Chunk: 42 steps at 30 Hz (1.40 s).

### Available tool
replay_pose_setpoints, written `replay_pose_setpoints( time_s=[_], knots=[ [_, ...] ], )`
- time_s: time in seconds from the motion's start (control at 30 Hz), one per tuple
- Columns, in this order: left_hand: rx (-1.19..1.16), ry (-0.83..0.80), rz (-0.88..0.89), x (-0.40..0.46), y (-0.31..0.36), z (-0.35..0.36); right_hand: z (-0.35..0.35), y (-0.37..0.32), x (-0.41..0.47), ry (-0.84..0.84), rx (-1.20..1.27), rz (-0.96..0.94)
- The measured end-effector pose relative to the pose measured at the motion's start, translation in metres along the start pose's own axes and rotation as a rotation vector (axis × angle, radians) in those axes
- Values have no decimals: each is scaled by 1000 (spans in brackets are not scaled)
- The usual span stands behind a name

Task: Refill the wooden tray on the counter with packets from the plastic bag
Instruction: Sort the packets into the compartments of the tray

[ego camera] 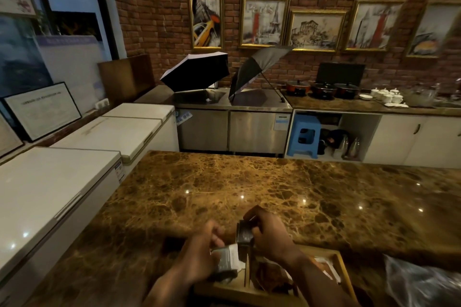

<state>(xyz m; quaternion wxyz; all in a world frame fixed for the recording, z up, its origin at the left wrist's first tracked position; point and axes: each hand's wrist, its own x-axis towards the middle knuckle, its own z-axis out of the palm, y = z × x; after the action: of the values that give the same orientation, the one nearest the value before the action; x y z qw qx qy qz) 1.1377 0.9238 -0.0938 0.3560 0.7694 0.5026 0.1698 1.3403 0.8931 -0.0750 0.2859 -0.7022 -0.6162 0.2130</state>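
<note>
The right hand [269, 237] has its grip closed on a dark packet [245, 234] held upright above the tray [345, 269]; the left hand [199, 254] grasps a pale bundle of packets [225, 258] over the tray's left compartment. The tray sits at the near edge of the worktop [249, 182], and its middle compartment already holds brown packets [269, 274], so the refill looks partly done, though how full it is I cannot tell. The bag [421, 281] lies near right, just beside the tray.
</note>
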Motion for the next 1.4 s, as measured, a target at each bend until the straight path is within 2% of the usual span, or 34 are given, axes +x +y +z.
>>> replay_pose_setpoints(
  time_s=[0.2, 0.3, 0.47, 0.67, 0.97, 1.17, 1.27, 1.4],
  knots=[
    [306, 80, 102, -18, 9, 12, -3, -4, -20, -36, 10, -18],
    [318, 147, 176, -24, 8, 6, 2, -13, -23, -91, -6, -46],
    [331, 174, 181, -27, 2, -13, 14, -22, -29, -161, -55, -41],
    [435, 199, 173, -28, -2, -19, 7, -11, -31, -86, -355, -104],
    [429, 176, 75, -4, 21, 7, -30, 22, -47, -58, -582, 96],
    [543, 151, 125, 11, 56, 25, -71, 53, -69, 51, -550, 188],
    [549, 117, 111, 16, 71, 33, -90, 63, -71, 52, -551, 212],
    [520, 151, 167, 23, 116, 53, -130, 85, -83, 105, -525, 227]
  ],
)
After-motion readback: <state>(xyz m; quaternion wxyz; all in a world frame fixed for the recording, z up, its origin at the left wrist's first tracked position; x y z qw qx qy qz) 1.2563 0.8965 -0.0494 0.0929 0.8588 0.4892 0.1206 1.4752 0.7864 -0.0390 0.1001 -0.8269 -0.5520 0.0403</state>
